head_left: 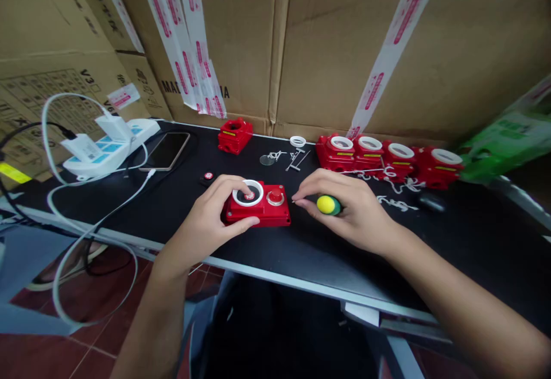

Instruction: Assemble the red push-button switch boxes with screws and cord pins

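Observation:
My left hand (209, 209) grips a red box-shaped device (271, 216) from its left side. The thumb lies along its front edge, and the fingers reach over the top by a white ring (259, 194) around a black centre with a red-and-white mark. A red knob (276, 196) stands out to the right of the ring. Just right of the device, my right hand (355, 201) is closed around a screwdriver with a yellow and green handle (328, 205). Something small and thin shows at its thumb and index fingertips; I cannot make out what it is.
Several red housings with white rings (401, 150) line the back right, and another red housing (235, 135) stands back left. White cords (398, 181), a loose white ring (297, 141) and metal rods lie between. A phone (167, 150) and a power strip (114, 148) with cables occupy the left.

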Demonstrator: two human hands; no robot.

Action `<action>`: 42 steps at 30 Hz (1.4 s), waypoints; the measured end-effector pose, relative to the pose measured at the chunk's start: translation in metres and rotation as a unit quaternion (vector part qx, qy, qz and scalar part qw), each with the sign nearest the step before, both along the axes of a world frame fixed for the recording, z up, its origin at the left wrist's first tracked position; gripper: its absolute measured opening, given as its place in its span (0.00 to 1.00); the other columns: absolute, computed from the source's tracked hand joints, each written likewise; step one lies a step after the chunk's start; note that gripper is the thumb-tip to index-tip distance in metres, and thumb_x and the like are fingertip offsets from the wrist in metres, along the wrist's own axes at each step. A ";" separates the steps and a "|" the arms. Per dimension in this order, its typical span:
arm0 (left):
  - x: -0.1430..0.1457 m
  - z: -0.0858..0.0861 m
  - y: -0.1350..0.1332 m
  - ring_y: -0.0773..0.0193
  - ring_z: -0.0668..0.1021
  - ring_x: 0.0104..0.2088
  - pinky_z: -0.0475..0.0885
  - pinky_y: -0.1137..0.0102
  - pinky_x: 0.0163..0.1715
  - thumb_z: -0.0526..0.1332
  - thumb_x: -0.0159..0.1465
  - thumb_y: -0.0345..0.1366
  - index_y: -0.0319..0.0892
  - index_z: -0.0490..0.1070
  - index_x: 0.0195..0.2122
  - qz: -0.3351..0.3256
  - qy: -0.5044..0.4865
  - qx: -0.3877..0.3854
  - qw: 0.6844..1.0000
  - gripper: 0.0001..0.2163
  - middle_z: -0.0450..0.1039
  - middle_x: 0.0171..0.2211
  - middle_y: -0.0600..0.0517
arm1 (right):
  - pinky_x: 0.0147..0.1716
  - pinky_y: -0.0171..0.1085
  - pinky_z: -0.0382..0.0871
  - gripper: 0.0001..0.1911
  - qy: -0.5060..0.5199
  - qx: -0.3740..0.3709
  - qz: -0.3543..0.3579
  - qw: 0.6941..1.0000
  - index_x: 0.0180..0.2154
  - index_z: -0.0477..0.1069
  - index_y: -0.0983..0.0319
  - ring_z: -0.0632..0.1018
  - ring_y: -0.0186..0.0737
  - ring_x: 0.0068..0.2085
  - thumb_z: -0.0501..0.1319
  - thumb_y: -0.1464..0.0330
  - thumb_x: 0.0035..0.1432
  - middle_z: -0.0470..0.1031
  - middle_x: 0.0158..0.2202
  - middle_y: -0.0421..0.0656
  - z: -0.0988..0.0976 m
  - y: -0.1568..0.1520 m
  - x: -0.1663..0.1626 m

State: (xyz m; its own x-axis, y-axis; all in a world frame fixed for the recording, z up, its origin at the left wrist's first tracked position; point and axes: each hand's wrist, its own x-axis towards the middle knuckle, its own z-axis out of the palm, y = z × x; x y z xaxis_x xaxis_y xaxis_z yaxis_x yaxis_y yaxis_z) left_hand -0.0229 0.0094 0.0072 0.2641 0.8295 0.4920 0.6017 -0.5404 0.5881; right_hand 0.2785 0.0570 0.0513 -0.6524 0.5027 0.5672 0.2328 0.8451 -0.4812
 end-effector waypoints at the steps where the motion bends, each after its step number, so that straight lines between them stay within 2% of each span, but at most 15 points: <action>1: 0.000 0.000 0.000 0.53 0.79 0.61 0.74 0.59 0.63 0.74 0.67 0.35 0.48 0.72 0.52 0.001 0.001 0.000 1.000 0.16 0.77 0.58 0.49 | 0.46 0.38 0.77 0.06 -0.013 0.006 0.007 1.000 0.49 0.80 0.60 0.83 0.40 0.45 0.67 0.72 0.73 0.82 0.45 0.46 -0.001 -0.001 0.000; 6: 0.001 0.000 0.000 0.53 0.79 0.62 0.75 0.59 0.63 0.74 0.67 0.35 0.48 0.72 0.52 0.008 0.009 0.009 1.000 0.16 0.76 0.59 0.48 | 0.47 0.35 0.77 0.13 -0.090 0.025 -0.011 0.996 0.54 0.76 0.60 0.85 0.38 0.47 0.65 0.77 0.71 0.84 0.49 0.44 -0.005 -0.004 0.004; 13: 0.001 -0.001 -0.001 0.53 0.79 0.61 0.75 0.59 0.63 0.74 0.67 0.35 0.48 0.72 0.53 0.002 0.001 0.009 1.000 0.16 0.76 0.57 0.49 | 0.35 0.37 0.77 0.15 -0.168 0.232 -0.017 0.958 0.55 0.73 0.64 0.89 0.43 0.44 0.52 0.80 0.76 0.88 0.50 0.47 0.001 -0.010 0.000; 16: 0.001 0.000 0.000 0.54 0.79 0.60 0.74 0.59 0.63 0.74 0.67 0.35 0.48 0.72 0.53 0.001 -0.007 -0.001 1.000 0.17 0.76 0.58 0.49 | 0.35 0.38 0.78 0.16 -0.163 0.261 -0.015 0.951 0.57 0.72 0.66 0.90 0.44 0.43 0.53 0.81 0.76 0.88 0.50 0.48 -0.001 -0.010 -0.001; 19: 0.001 0.001 0.000 0.54 0.79 0.61 0.73 0.59 0.64 0.74 0.67 0.34 0.48 0.72 0.52 -0.001 -0.011 -0.005 1.000 0.16 0.76 0.58 0.49 | 0.36 0.39 0.79 0.17 -0.155 0.258 -0.011 0.954 0.58 0.72 0.66 0.90 0.45 0.43 0.54 0.82 0.75 0.88 0.50 0.48 -0.003 -0.010 -0.002; 24: 0.001 0.000 -0.001 0.55 0.78 0.61 0.72 0.59 0.65 0.73 0.68 0.34 0.49 0.71 0.53 -0.006 -0.008 -0.007 1.000 0.16 0.76 0.58 0.49 | 0.40 0.38 0.78 0.22 -0.135 0.157 -0.004 0.978 0.62 0.72 0.63 0.87 0.44 0.53 0.57 0.83 0.71 0.85 0.58 0.50 -0.001 -0.008 0.003; 26: 0.001 0.001 -0.002 0.54 0.79 0.61 0.73 0.60 0.64 0.74 0.68 0.35 0.49 0.71 0.53 -0.002 -0.010 -0.012 1.000 0.16 0.75 0.59 0.49 | 0.40 0.38 0.77 0.15 -0.066 0.102 -0.021 0.992 0.55 0.76 0.61 0.86 0.43 0.47 0.63 0.79 0.69 0.85 0.50 0.48 0.005 -0.007 0.006; 28: 0.000 0.002 -0.003 0.55 0.78 0.61 0.73 0.60 0.63 0.73 0.68 0.35 0.49 0.71 0.53 -0.001 -0.015 -0.022 1.000 0.16 0.75 0.60 0.50 | 0.34 0.38 0.72 0.00 0.026 0.030 -0.029 0.999 0.42 0.77 0.60 0.81 0.39 0.35 0.67 0.71 0.70 0.81 0.36 0.43 0.017 -0.005 0.006; 29: 0.000 0.002 -0.003 0.55 0.78 0.61 0.73 0.60 0.63 0.73 0.68 0.35 0.50 0.71 0.53 -0.001 -0.017 -0.029 0.999 0.16 0.75 0.60 0.50 | 0.30 0.38 0.68 0.09 0.076 -0.024 -0.019 0.997 0.35 0.76 0.60 0.76 0.38 0.29 0.66 0.66 0.71 0.76 0.29 0.42 0.024 -0.003 0.005; 31: 0.000 0.003 -0.003 0.54 0.78 0.62 0.73 0.60 0.63 0.73 0.68 0.35 0.50 0.71 0.52 -0.003 -0.020 -0.039 0.999 0.16 0.75 0.60 0.50 | 0.21 0.38 0.58 0.23 0.170 -0.171 0.037 0.970 0.26 0.70 0.59 0.66 0.36 0.22 0.59 0.57 0.74 0.66 0.21 0.39 0.043 -0.001 -0.002; 33: 0.001 0.003 -0.003 0.54 0.78 0.62 0.73 0.59 0.63 0.73 0.68 0.36 0.50 0.71 0.52 -0.004 -0.021 -0.041 0.999 0.15 0.74 0.60 0.49 | 0.15 0.37 0.50 0.27 0.233 -0.316 0.113 0.913 0.21 0.66 0.58 0.57 0.33 0.17 0.56 0.53 0.72 0.56 0.16 0.36 0.062 0.001 -0.011; 34: 0.001 0.003 -0.003 0.54 0.78 0.62 0.73 0.59 0.64 0.73 0.69 0.37 0.49 0.71 0.52 -0.004 -0.021 -0.039 0.999 0.15 0.74 0.60 0.49 | 0.15 0.36 0.48 0.27 0.240 -0.361 0.135 0.891 0.20 0.64 0.58 0.55 0.32 0.16 0.58 0.53 0.70 0.54 0.16 0.35 0.070 0.002 -0.017; 37: 0.001 0.002 -0.002 0.53 0.78 0.62 0.72 0.58 0.64 0.72 0.70 0.38 0.49 0.71 0.53 -0.006 -0.022 -0.037 0.999 0.14 0.74 0.60 0.48 | 0.13 0.35 0.48 0.28 0.270 -0.387 0.200 0.859 0.19 0.60 0.58 0.53 0.29 0.14 0.61 0.53 0.67 0.52 0.15 0.33 0.080 0.007 -0.034; 39: 0.002 0.002 -0.001 0.53 0.78 0.62 0.72 0.58 0.64 0.72 0.70 0.38 0.49 0.71 0.53 -0.011 -0.025 -0.039 0.999 0.14 0.74 0.60 0.48 | 0.12 0.34 0.48 0.31 0.301 -0.374 0.241 0.843 0.18 0.59 0.58 0.53 0.29 0.13 0.60 0.50 0.69 0.51 0.15 0.33 0.075 0.011 -0.043; 42: 0.002 0.004 -0.002 0.52 0.77 0.62 0.72 0.58 0.63 0.71 0.70 0.38 0.49 0.71 0.52 -0.015 -0.027 -0.046 0.998 0.13 0.74 0.60 0.47 | 0.11 0.33 0.48 0.32 0.344 -0.370 0.261 0.822 0.19 0.58 0.58 0.52 0.28 0.13 0.57 0.48 0.72 0.51 0.15 0.32 0.061 0.019 -0.049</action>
